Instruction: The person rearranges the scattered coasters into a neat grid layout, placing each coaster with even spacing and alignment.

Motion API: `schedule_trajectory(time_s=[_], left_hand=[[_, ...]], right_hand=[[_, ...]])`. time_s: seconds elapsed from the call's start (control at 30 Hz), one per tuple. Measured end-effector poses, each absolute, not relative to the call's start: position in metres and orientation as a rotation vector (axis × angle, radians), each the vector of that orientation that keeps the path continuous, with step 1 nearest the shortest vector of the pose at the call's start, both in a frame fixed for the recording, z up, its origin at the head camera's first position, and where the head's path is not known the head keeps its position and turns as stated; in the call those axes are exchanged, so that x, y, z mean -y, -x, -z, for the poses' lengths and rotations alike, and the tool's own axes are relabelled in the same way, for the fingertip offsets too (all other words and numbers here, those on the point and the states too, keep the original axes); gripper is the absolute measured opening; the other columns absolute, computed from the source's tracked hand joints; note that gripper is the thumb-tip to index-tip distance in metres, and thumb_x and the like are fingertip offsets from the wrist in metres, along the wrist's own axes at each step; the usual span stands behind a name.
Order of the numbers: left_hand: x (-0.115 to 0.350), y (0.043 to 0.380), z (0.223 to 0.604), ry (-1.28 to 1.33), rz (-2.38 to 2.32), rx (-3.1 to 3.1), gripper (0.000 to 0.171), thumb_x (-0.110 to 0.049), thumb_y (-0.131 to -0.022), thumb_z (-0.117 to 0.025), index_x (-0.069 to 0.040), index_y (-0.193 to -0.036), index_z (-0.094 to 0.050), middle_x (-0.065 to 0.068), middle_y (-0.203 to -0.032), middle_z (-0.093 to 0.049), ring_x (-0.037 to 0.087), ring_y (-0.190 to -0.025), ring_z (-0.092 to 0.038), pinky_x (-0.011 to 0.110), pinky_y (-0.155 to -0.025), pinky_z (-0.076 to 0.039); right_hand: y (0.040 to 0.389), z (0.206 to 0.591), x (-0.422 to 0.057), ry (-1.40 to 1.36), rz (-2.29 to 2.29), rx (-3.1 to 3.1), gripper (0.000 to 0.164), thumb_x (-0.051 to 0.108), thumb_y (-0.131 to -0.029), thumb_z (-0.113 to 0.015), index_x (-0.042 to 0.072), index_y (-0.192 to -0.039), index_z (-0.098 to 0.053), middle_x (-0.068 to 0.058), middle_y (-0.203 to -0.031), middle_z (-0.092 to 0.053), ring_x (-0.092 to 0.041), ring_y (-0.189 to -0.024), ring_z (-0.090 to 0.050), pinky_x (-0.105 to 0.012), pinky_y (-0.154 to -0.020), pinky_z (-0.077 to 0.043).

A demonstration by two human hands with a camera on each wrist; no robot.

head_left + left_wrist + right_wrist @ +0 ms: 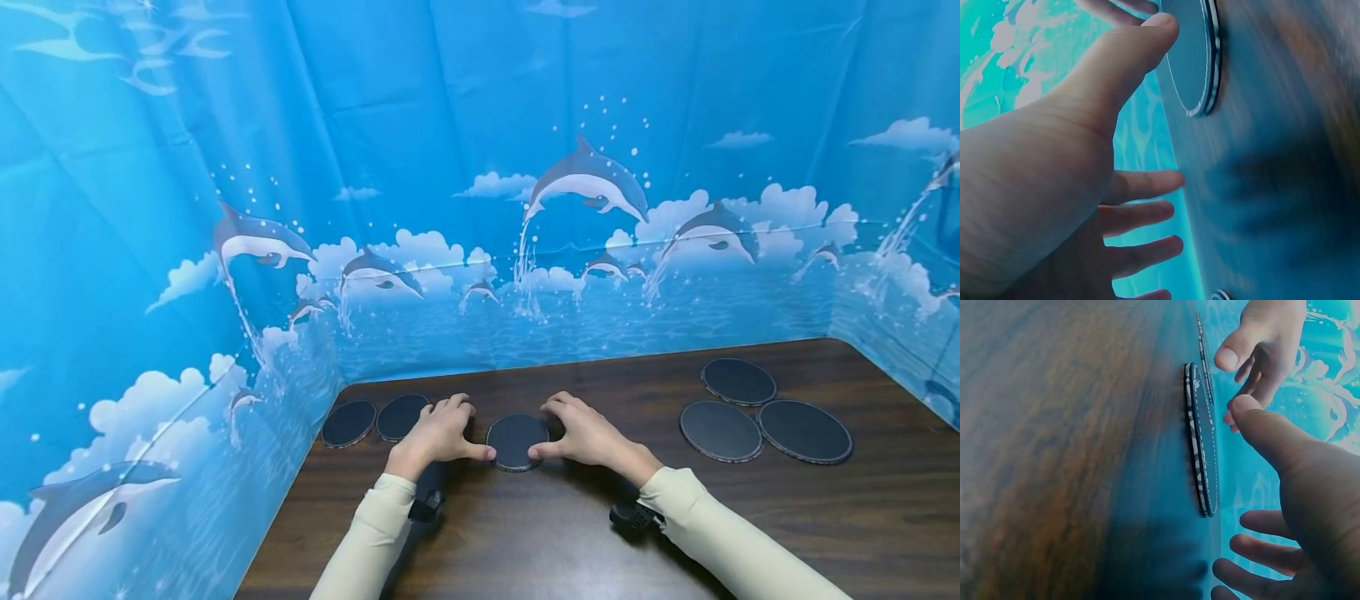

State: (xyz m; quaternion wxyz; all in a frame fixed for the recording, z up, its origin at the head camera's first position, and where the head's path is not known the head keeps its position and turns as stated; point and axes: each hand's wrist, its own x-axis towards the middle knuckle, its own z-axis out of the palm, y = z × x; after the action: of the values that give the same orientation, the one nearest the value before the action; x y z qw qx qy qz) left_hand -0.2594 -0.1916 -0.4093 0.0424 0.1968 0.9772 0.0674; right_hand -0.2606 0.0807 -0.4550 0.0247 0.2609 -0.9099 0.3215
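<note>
A round dark coaster-like disc [517, 442] with a pale stitched rim lies flat on the wooden table, between the two hands. On its left side is the left hand [442, 433], fingers spread and thumb tip close over the rim. The right hand [583, 433] mirrors it on the other side, its thumb near the disc's right edge. Both hands are held above the tabletop with nothing in their grasp. From the right wrist, the disc [1205, 450] appears edge-on with a layered rim, and a gap shows between it and the right thumb [1266, 428].
Two similar discs, an outer one [348, 423] and an inner one [397, 417], lie left of the left hand. Three more, including a large disc [806, 432], sit grouped at the right. A blue dolphin-print curtain [450, 125] surrounds the table's [525, 533] back and sides.
</note>
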Motion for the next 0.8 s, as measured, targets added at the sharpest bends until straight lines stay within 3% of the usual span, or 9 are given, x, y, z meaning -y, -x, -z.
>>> schedule_trajectory(time_s=[0.27, 0.57, 0.8], left_hand=[[0.207, 0.267, 0.414, -0.629, -0.231, -3.053, 0.091, -0.062, -0.082, -0.078, -0.005, -0.148, -0.052, 0.019, -0.152, -0.044, 0.041, -0.138, -0.040, 0.069, -0.107, -0.028], [0.233, 0.271, 0.418, -0.619, -0.317, -3.081, 0.088, -0.057, -0.082, -0.080, -0.010, -0.150, -0.050, 0.018, -0.154, -0.042, 0.042, -0.141, -0.037, 0.072, -0.108, -0.023], [0.264, 0.274, 0.425, -0.576, -0.315, -3.007, 0.091, -0.057, -0.082, -0.080, -0.013, -0.153, -0.046, 0.023, -0.161, -0.027, 0.048, -0.146, -0.020, 0.074, -0.110, -0.010]], right_hand=[[0.263, 0.457, -0.070, -0.832, -1.039, 2.782, 0.077, 0.052, -0.078, -0.087, 0.003, -0.132, -0.064, -0.011, -0.131, -0.057, -0.030, -0.119, -0.054, -0.050, -0.097, -0.048], [0.265, 0.454, -0.055, -0.887, -1.064, 2.742, 0.074, 0.050, -0.082, -0.084, 0.001, -0.134, -0.063, -0.012, -0.134, -0.056, -0.033, -0.123, -0.053, -0.052, -0.099, -0.046], [0.270, 0.455, -0.032, -0.937, -1.087, 2.735, 0.066, 0.043, -0.089, -0.080, 0.000, -0.134, -0.062, -0.015, -0.136, -0.055, -0.035, -0.125, -0.051, -0.052, -0.101, -0.045]])
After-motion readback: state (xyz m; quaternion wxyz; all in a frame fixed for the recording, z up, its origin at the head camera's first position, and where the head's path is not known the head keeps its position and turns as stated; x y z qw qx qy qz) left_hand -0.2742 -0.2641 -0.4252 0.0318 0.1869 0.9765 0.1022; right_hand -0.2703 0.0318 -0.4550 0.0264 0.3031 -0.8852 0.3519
